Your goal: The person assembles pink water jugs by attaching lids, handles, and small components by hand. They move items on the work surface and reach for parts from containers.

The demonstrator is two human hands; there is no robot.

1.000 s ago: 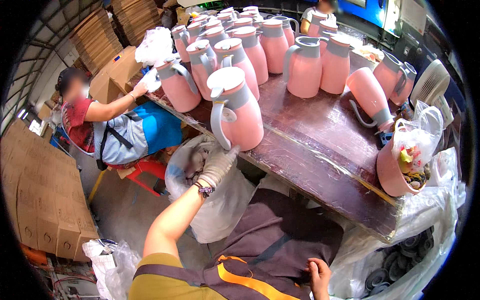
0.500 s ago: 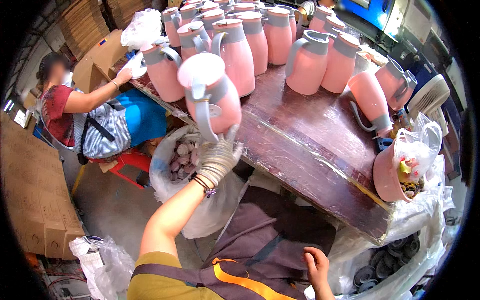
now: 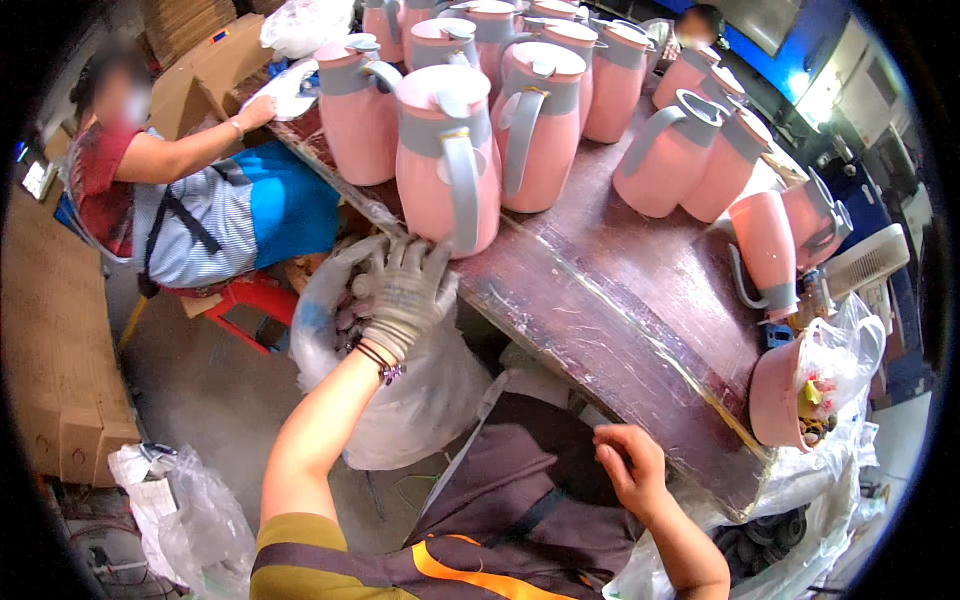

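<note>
A single head-worn fisheye view looks steeply down and forward from just above the person's chest, close to the near edge of the dark wooden surface (image 3: pixel 640 300). It faces along the surface toward its far end. Straight edges bow near the black round rim. The lap and floor fill the lower part.

Bag (image 3: pixel 420 400) contents perhaps hidden by glove.

Grey knit glove on left hand (image 3: pixel 405 295), beaded wristbands, bare right hand (image 3: pixel 630 467), olive sleeve
</note>
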